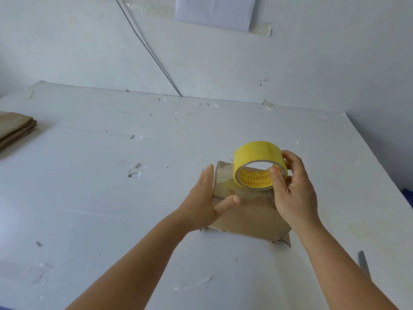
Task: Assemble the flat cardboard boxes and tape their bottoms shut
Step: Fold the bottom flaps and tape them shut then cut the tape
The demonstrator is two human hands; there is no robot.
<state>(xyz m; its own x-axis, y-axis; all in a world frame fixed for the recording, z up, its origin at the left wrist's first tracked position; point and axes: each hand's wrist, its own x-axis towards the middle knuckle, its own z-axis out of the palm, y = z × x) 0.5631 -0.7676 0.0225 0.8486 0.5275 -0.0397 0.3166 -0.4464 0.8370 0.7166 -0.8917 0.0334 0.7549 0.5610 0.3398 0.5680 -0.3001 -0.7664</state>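
The right hand (292, 193) grips the tape roll (257, 164), thumb hooked inside the core and fingers curled over the outer rim, holding it tilted just above the far end of the box (248, 215). The left hand (205, 198) lies flat with straight fingers against the box's left side, thumb resting across its top face. The hands are apart, one on each side of the box, which stands on the table (111, 198) near the middle front. A clear strip of tape appears to run from the roll down onto the top face, though glare makes its edges hard to trace.

The likeliest trouble is the strip wandering off the seam or wrinkling if the roll is pulled at an angle; the box looks light, so a hard tug could drag or tip it should the left hand ease off. A slack strip may also fold and stick to itself.

Room is generous: open tabletop lies to the left and beyond the box up to the wall (223, 63). A stack of flat boxes (15, 128) sits well apart at the far left edge. The table's right edge runs close by the right forearm, and a thin grey tool (363, 262) lies near that edge.
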